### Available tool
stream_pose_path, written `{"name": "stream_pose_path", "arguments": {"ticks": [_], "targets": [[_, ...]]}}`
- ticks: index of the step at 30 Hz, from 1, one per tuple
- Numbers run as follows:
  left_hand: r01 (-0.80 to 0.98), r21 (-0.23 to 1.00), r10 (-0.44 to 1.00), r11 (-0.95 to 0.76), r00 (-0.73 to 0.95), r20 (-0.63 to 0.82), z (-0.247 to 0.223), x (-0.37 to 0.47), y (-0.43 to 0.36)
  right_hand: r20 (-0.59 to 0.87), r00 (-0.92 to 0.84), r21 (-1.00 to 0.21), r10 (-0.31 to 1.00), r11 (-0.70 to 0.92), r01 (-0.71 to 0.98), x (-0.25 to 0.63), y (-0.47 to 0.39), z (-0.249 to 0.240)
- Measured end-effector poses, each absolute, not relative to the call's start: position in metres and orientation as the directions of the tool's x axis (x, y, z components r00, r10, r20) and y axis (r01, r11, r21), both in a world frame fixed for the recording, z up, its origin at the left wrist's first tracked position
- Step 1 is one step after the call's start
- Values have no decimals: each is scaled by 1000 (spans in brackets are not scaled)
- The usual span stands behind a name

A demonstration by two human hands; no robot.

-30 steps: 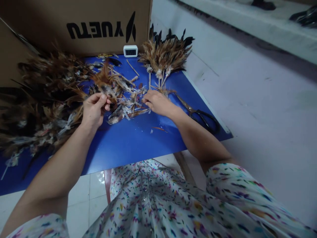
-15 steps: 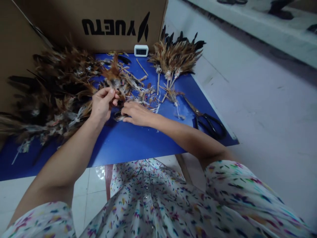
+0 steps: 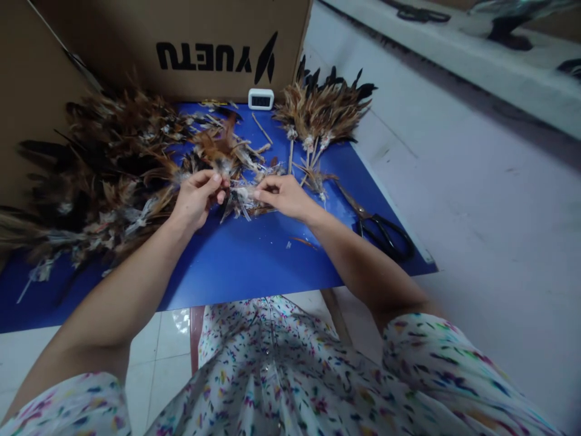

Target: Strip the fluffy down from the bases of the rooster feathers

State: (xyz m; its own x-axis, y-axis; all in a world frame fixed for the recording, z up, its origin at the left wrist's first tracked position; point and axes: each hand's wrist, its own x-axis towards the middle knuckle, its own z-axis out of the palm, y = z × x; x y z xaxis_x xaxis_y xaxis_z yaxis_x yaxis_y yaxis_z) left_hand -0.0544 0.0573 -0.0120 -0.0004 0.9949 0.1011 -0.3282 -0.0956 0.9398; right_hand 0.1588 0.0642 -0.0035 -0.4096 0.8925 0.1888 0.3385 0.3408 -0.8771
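My left hand (image 3: 200,197) is closed in a pinch on a brown feather tuft (image 3: 220,148), which rises above its fingertips. To its right, my right hand (image 3: 285,195) has thumb and fingers pressed together at pale, wispy material; exactly what it grips is too small to make out. Loose feather scraps (image 3: 240,203) lie between and below the hands on the blue tabletop (image 3: 254,260). A big heap of brown and black feathers (image 3: 104,175) spreads left of my left hand.
Feather bundles on sticks (image 3: 322,109) lie at the back right. Black-handled scissors (image 3: 385,233) rest near the right edge. A small white digital clock (image 3: 261,99) stands before a cardboard box (image 3: 218,30) at the back.
My right hand has moved right and slightly up, away from my left hand, and its fingers have closed together. My left hand has shifted slightly right and down, still pinching.
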Motion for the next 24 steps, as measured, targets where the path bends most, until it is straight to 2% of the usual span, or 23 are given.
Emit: {"name": "stream_pose_path", "arguments": {"ticks": [4, 8, 14, 16, 20, 24], "targets": [[-320, 945, 996, -62, 45, 81, -13, -52, 54, 225, -332, -870, 916, 342, 354, 163, 66, -5], [-301, 952, 992, -52, 98, 85, -12, -50, 49, 313, -279, -801, 908, 410, 436, 163, 61, 3], [-191, 978, 952, 79, 307, -16, -12, -45, 41, 368, -332, -677, 868, 495, 544, 163, 52, 16], [-188, 978, 945, 90, 327, -24, -11, -45, 40, 387, -319, -658, 865, 501, 562, 165, 55, 15], [-252, 967, 971, 34, 238, 28, -12, -48, 45, 399, -248, -706, 883, 469, 531, 172, 67, 9], [-266, 964, 994, -25, 98, 53, -12, -52, 51, 300, -236, -837, 924, 374, 399, 175, 72, 7]]}}
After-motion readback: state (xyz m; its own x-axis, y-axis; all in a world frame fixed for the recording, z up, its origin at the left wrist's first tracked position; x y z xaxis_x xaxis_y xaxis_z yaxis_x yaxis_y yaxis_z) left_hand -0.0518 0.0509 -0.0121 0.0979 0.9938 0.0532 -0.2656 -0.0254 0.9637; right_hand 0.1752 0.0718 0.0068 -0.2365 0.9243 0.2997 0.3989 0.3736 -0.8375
